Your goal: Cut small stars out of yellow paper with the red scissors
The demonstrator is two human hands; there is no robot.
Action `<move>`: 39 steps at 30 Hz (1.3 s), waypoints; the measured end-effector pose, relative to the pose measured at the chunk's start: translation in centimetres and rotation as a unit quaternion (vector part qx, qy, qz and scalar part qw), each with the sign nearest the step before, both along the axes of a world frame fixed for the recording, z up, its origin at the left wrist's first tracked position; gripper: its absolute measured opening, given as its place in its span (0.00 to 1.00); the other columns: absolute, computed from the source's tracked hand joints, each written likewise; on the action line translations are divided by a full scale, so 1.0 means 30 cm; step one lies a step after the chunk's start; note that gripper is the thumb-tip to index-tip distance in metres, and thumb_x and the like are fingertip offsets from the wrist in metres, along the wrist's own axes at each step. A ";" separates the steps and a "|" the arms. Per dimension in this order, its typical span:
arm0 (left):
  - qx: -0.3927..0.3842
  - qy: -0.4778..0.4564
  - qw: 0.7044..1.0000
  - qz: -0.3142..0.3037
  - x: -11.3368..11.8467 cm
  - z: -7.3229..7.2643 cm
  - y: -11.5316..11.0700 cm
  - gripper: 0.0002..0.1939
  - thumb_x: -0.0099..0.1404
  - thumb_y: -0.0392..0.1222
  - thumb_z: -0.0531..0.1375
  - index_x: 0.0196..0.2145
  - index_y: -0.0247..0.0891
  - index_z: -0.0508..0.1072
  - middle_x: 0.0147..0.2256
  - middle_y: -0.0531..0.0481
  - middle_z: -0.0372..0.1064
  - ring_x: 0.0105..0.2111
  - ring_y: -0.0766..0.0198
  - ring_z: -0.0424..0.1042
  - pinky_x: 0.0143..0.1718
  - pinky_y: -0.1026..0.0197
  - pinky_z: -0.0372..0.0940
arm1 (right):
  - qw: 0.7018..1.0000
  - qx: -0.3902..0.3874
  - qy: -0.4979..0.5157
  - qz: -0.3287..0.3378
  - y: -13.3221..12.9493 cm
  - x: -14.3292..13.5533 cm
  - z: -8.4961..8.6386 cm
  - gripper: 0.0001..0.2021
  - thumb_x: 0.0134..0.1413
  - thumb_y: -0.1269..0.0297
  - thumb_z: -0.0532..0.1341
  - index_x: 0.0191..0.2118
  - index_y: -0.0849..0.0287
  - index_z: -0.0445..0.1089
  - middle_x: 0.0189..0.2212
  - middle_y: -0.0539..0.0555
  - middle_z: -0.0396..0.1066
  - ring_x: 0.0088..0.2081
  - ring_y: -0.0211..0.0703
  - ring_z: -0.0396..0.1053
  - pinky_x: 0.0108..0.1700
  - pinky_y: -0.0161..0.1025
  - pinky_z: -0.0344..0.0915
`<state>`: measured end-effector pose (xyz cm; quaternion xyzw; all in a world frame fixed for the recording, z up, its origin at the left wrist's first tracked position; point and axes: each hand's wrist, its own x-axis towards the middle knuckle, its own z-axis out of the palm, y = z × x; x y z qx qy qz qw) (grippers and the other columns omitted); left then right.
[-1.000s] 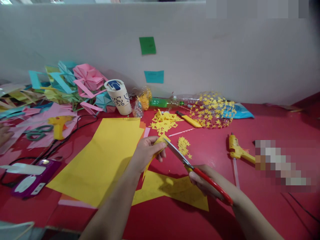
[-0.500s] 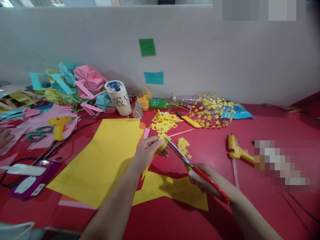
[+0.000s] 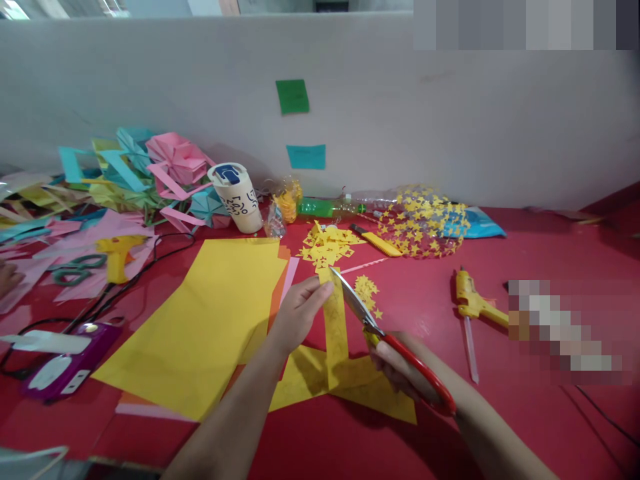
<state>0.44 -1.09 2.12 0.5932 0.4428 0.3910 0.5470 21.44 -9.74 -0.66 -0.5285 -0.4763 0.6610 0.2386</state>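
Observation:
My left hand point(image 3: 303, 310) pinches the upper end of a long yellow paper strip point(image 3: 336, 333), which hangs down over a larger yellow piece point(image 3: 383, 387) on the table. My right hand point(image 3: 400, 363) is closed round red-handled scissors point(image 3: 423, 373), whose blade tips point up and left to the strip's top edge. Beyond the tips lies a heap of yellow paper scraps point(image 3: 327, 243). Small yellow stars point(image 3: 367, 290) form a pile just right of the blades. Large yellow sheets point(image 3: 220, 300) lie left of my left hand, over orange and pink paper.
Glue guns point(image 3: 117, 257) point(image 3: 473, 297) rest left and right. A white cup point(image 3: 237, 200), a green bottle point(image 3: 320, 207), a yellow cutter point(image 3: 377, 241) and a star-covered clear ball point(image 3: 425, 223) stand or lie behind. Another person's hand point(image 3: 9, 277) shows at the left edge.
The yellow strip, bent behind my left fingers before, now hangs long towards me. My left hand has shifted slightly, and the scissors' tips have moved a little up and left.

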 end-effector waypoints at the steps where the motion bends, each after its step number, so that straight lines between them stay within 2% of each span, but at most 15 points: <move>1: 0.002 0.002 1.000 0.007 0.002 0.002 -0.002 0.21 0.66 0.52 0.57 0.21 0.38 0.59 0.22 0.57 0.52 0.24 0.68 0.54 0.27 0.63 0.53 | 1.000 0.000 0.011 -0.004 -0.003 -0.005 0.001 0.28 0.54 0.33 0.56 0.29 0.58 0.61 0.14 0.40 0.52 0.14 0.29 0.52 0.17 0.28 0.51; 4: 0.003 0.003 1.000 0.019 0.007 0.007 -0.006 0.20 0.65 0.52 0.58 0.21 0.38 0.61 0.21 0.56 0.54 0.24 0.67 0.56 0.27 0.63 0.54 | 1.000 0.000 0.021 -0.020 -0.012 -0.020 0.009 0.27 0.54 0.34 0.56 0.29 0.58 0.61 0.14 0.39 0.51 0.14 0.28 0.49 0.16 0.28 0.49; 11: -0.014 -0.008 1.000 0.017 0.012 0.010 -0.012 0.19 0.64 0.54 0.58 0.24 0.37 0.68 0.22 0.53 0.63 0.25 0.65 0.62 0.28 0.62 0.58 | 0.998 -0.033 -0.022 -0.046 -0.016 -0.047 0.021 0.23 0.58 0.41 0.55 0.26 0.57 0.60 0.13 0.40 0.51 0.12 0.28 0.49 0.14 0.27 0.47; 20: -0.019 -0.011 0.999 0.027 0.019 0.015 -0.012 0.19 0.62 0.57 0.60 0.25 0.38 0.71 0.22 0.53 0.63 0.25 0.63 0.63 0.27 0.62 0.59 | 0.999 -0.026 -0.017 -0.045 -0.021 -0.051 0.005 0.24 0.58 0.38 0.54 0.27 0.56 0.59 0.12 0.39 0.50 0.11 0.28 0.48 0.13 0.27 0.49; 26: -0.027 -0.021 0.999 0.032 0.013 0.018 -0.012 0.18 0.62 0.55 0.60 0.24 0.38 0.70 0.21 0.53 0.63 0.27 0.62 0.66 0.29 0.61 0.61 | 0.999 -0.032 -0.006 -0.042 -0.019 -0.042 0.030 0.28 0.52 0.33 0.57 0.27 0.56 0.57 0.14 0.39 0.49 0.13 0.28 0.47 0.14 0.26 0.48; 34: -0.043 -0.041 0.998 0.021 0.003 0.021 -0.007 0.16 0.61 0.51 0.61 0.23 0.37 0.71 0.22 0.52 0.67 0.26 0.63 0.66 0.30 0.62 0.62 | 0.998 -0.021 -0.046 -0.028 -0.012 -0.031 0.016 0.26 0.52 0.35 0.58 0.26 0.56 0.57 0.13 0.40 0.50 0.13 0.29 0.49 0.13 0.26 0.49; 39: -0.039 -0.057 0.997 0.020 -0.020 0.002 0.010 0.15 0.63 0.51 0.61 0.26 0.37 0.73 0.26 0.51 0.70 0.28 0.64 0.67 0.32 0.62 0.61 | 0.998 0.001 -0.053 -0.031 -0.006 -0.027 0.050 0.26 0.52 0.36 0.58 0.25 0.56 0.57 0.13 0.40 0.49 0.13 0.27 0.48 0.14 0.26 0.47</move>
